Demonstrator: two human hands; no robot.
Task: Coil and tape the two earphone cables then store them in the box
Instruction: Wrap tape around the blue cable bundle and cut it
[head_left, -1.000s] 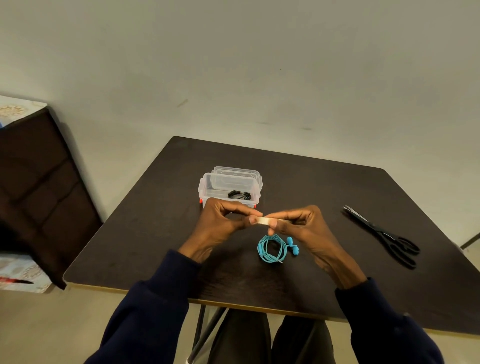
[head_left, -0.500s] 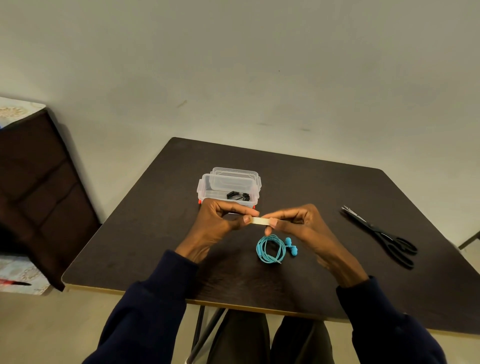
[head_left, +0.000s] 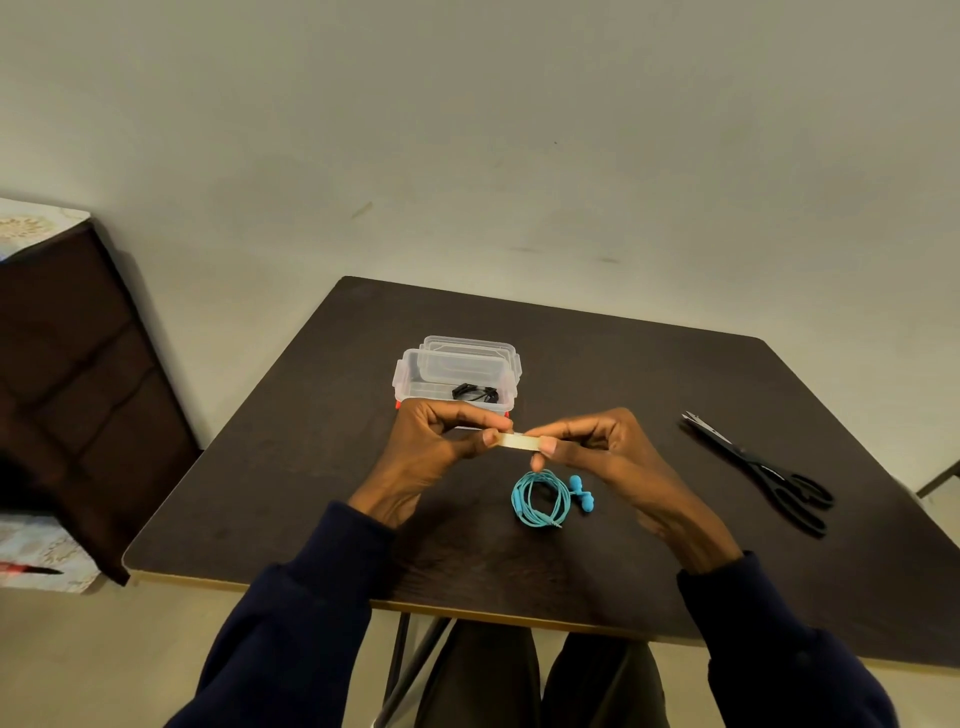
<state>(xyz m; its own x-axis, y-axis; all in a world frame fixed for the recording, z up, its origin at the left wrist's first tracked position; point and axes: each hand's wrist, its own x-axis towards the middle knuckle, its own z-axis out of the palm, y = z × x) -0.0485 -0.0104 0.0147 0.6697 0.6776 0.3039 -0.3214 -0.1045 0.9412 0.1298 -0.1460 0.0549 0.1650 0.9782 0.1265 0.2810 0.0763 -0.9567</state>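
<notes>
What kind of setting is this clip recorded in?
Likely a plain room in a home or office: a dark table near a bare pale wall, a dark cabinet to its left, with scissors and a clear box on the table.

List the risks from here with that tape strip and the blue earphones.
The tape strip, pinched at its ends by the left hand and right hand, may fold and stick to itself. The coiled blue earphones lie unheld on the table, so the coil may spring apart when lifted for taping.
</notes>
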